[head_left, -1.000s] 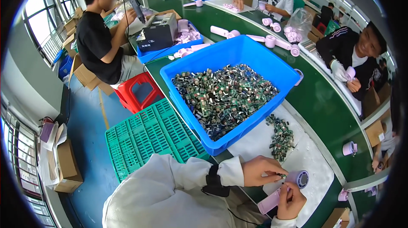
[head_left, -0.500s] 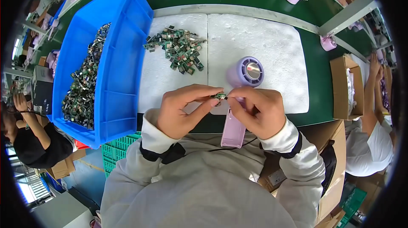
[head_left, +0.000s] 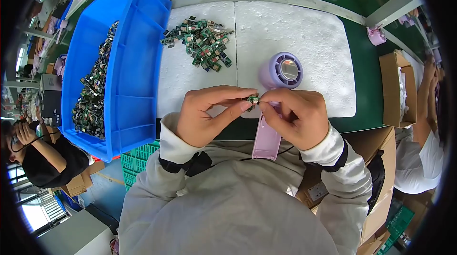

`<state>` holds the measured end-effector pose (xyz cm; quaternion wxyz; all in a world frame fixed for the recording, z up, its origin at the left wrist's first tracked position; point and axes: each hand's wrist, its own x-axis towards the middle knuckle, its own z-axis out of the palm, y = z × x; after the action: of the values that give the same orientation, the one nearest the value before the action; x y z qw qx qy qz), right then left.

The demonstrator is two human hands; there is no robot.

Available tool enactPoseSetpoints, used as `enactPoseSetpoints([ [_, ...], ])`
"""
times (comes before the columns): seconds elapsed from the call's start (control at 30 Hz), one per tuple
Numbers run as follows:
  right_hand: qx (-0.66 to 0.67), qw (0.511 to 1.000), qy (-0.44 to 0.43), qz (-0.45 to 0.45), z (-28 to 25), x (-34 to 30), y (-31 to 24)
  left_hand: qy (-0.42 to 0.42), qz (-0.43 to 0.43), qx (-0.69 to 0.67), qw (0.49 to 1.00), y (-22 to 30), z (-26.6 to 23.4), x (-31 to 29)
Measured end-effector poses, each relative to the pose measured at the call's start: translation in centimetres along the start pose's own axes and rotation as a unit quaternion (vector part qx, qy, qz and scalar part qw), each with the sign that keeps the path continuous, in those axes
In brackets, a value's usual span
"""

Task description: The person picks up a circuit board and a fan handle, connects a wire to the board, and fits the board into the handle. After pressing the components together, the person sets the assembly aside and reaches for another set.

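Pinching one small green circuit board (head_left: 253,98) between both grips, the left hand (head_left: 208,114) and right hand (head_left: 295,117) are meeting fingertip to fingertip directly above the lilac handheld fan (head_left: 275,98) lying lengthwise toward the person on the desk (head_left: 304,31).

Two hands hold a tiny green board over a purple fan.

The left hand (head_left: 207,114) and right hand (head_left: 297,114) pinch the small green board (head_left: 253,98) between their fingers, just in front of the purple fan (head_left: 281,76). The fan lies on a white foam mat (head_left: 304,31). A pile of little boards (head_left: 202,43) sits on the mat left of the fan, and a blue bin (head_left: 135,64) full of them stands farther left.
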<state>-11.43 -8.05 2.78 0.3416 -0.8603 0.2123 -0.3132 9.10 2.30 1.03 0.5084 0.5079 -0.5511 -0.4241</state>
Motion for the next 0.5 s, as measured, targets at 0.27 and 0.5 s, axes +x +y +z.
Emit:
enactPoseSetpoints([
  [0.27,-0.059,0.998,0.021,0.010,0.9,0.0,0.4,0.029,-0.034,-0.026,0.999,0.0,0.1,0.3],
  [0.5,-0.057,0.998,0.021,0.029,1.1,0.0,-0.1,0.013,-0.070,-0.054,0.996,-0.3,0.3,0.5],
])
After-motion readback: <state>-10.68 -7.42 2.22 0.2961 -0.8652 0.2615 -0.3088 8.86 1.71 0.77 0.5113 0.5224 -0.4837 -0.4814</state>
